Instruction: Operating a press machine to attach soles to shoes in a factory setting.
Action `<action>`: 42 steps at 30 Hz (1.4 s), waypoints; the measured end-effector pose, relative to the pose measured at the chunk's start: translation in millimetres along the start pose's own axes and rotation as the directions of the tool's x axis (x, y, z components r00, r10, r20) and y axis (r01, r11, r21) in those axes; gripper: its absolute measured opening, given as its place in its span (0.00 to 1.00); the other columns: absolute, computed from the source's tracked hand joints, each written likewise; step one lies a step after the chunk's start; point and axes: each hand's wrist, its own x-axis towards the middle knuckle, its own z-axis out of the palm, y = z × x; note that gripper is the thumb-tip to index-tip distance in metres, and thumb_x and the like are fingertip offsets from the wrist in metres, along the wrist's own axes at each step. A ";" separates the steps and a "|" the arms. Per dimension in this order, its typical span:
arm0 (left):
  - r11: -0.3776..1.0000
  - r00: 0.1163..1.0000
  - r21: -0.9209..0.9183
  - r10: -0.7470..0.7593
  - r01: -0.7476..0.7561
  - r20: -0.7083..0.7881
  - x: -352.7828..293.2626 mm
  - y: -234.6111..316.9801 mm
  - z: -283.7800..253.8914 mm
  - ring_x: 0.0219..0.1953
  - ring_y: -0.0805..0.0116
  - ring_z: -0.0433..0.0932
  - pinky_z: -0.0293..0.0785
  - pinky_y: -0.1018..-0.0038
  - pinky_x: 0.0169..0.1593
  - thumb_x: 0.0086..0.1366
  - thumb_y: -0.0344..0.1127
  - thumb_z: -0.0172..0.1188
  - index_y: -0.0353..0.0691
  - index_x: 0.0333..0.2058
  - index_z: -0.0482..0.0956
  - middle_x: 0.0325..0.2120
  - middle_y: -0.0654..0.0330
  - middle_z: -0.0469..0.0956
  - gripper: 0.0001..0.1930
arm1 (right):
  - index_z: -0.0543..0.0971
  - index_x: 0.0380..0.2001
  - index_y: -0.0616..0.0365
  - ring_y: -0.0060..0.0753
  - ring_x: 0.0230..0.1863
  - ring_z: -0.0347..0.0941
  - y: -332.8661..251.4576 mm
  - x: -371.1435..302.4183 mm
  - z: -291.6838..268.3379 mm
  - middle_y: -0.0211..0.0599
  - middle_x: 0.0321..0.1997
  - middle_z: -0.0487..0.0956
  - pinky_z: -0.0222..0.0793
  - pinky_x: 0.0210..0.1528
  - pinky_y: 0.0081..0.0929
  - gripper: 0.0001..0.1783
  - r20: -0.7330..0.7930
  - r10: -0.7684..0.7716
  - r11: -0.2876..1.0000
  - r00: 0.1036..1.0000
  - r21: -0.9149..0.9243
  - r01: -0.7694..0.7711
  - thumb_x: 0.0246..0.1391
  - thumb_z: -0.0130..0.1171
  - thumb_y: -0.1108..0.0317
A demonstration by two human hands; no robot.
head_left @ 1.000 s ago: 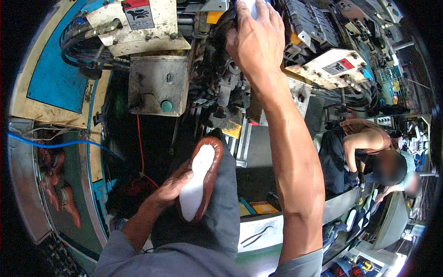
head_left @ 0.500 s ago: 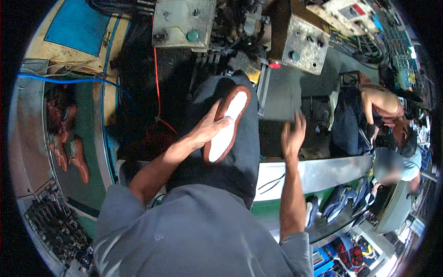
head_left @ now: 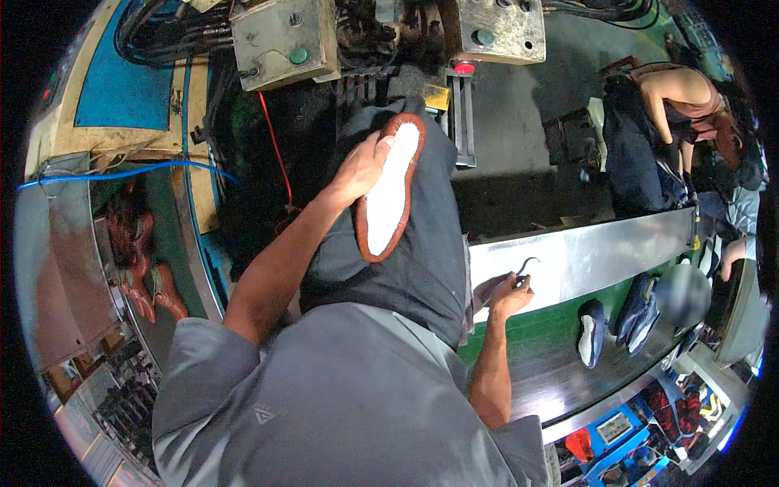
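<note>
A brown shoe (head_left: 391,192) lies bottom-up over my lap, its white underside facing me and its brown edge turned in all round. My left hand (head_left: 363,168) grips it from the left side, thumb on the white face and the other fingers out of sight beneath. Off to the right, my right hand (head_left: 511,299) is at the metal ledge, its fingers closed around a thin dark hook-like tool (head_left: 529,265). Only the tool's curved end shows beyond the fingers.
Dark blue shoes (head_left: 592,333) stand on the green belt (head_left: 531,337) to my right. More brown shoes (head_left: 168,292) lie on a belt at left. Ahead are machine boxes with green buttons (head_left: 484,37). A co-worker (head_left: 677,89) bends over at far right.
My right hand has come down from the air to the metal ledge and closed on the thin dark tool. My left hand still holds the shoe. The view has shifted.
</note>
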 end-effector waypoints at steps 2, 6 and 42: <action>0.986 0.999 0.166 0.002 0.004 -0.033 -1.1 -9.0 4.0 0.58 0.31 0.78 0.72 0.48 0.61 0.83 0.54 0.44 0.29 0.59 0.75 0.52 0.29 0.80 0.29 | 0.81 0.52 0.72 0.58 0.46 0.76 5.8 -1.3 -8.4 0.61 0.44 0.79 0.73 0.54 0.51 0.25 0.025 -0.017 0.999 1.000 -0.039 0.018 0.63 0.66 0.59; 0.937 0.999 0.349 -0.019 0.008 0.028 -5.1 9.5 1.8 0.56 0.30 0.79 0.73 0.46 0.59 0.80 0.52 0.51 0.30 0.60 0.74 0.51 0.29 0.80 0.27 | 0.78 0.61 0.66 0.38 0.34 0.83 -1.2 14.3 -27.7 0.46 0.38 0.85 0.79 0.37 0.35 0.24 0.390 0.028 0.642 0.921 0.699 -0.315 0.73 0.55 0.58; 0.694 0.974 -0.694 -0.049 0.193 0.222 -92.5 -7.0 -2.3 0.76 0.61 0.61 0.59 0.62 0.77 0.74 0.31 0.65 0.47 0.82 0.43 0.76 0.57 0.60 0.48 | 0.78 0.47 0.61 0.70 0.45 0.84 -389.0 56.7 17.2 0.60 0.42 0.86 0.81 0.49 0.57 0.16 0.685 -0.660 0.463 0.308 0.048 0.885 0.57 0.62 0.66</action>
